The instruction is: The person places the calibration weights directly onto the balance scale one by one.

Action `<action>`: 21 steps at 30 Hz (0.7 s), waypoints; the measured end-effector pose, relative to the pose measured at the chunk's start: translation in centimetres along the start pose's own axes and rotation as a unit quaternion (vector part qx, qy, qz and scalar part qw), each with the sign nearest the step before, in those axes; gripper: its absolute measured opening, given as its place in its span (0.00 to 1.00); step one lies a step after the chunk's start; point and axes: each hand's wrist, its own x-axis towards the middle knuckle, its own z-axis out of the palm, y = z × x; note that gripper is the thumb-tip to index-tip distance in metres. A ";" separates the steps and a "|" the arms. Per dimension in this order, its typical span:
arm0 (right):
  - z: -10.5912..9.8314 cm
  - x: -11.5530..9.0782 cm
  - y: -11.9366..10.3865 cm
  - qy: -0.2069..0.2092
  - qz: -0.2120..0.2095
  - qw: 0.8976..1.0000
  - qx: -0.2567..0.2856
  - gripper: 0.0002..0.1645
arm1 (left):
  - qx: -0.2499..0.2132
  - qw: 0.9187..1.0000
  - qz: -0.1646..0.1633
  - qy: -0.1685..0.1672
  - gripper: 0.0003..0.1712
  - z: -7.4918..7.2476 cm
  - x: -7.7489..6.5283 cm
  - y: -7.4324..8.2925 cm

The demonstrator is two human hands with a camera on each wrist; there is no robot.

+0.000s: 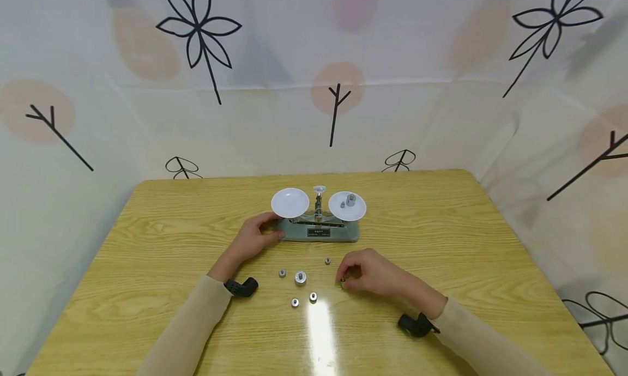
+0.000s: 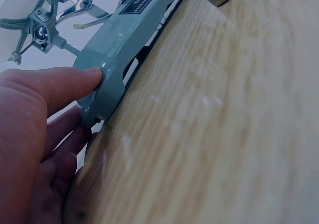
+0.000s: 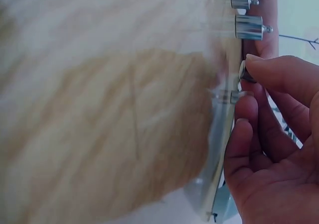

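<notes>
A grey-green balance scale [image 1: 299, 234] stands toward the back of the table. My left hand [image 1: 252, 237] grips the left end of its base, the thumb [image 2: 75, 87] on the front and fingers behind. The left pan [image 1: 290, 202] is bare. On the right pan [image 1: 336, 213] sit a larger metal weight [image 1: 350, 200] and a smaller weight [image 1: 343, 205]. In front of the scale, my right hand [image 1: 375, 273] pinches a small metal weight [image 3: 244, 70] between thumb and fingers, low over the table. The fingers partly hide this weight.
Several knobbed weights stand loose on the wooden table [image 1: 147, 267], among them a large weight [image 1: 300, 278] and a small weight [image 1: 327, 261] near the right hand. Behind the table hangs a patterned cloth [image 1: 275, 125].
</notes>
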 end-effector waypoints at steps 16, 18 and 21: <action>-2.3 -0.5 0.2 0.043 0.028 0.999 -0.014 0.08 | 0.006 1.000 -0.003 -0.002 0.25 0.0 -0.1 0.1; -2.7 -0.6 0.2 0.049 0.024 0.998 -0.017 0.08 | 0.007 1.000 -0.003 -0.002 0.25 0.0 -0.1 0.0; -3.2 -0.6 0.2 0.057 0.022 0.998 -0.016 0.09 | 0.007 1.000 -0.001 -0.002 0.26 0.0 -0.1 -0.1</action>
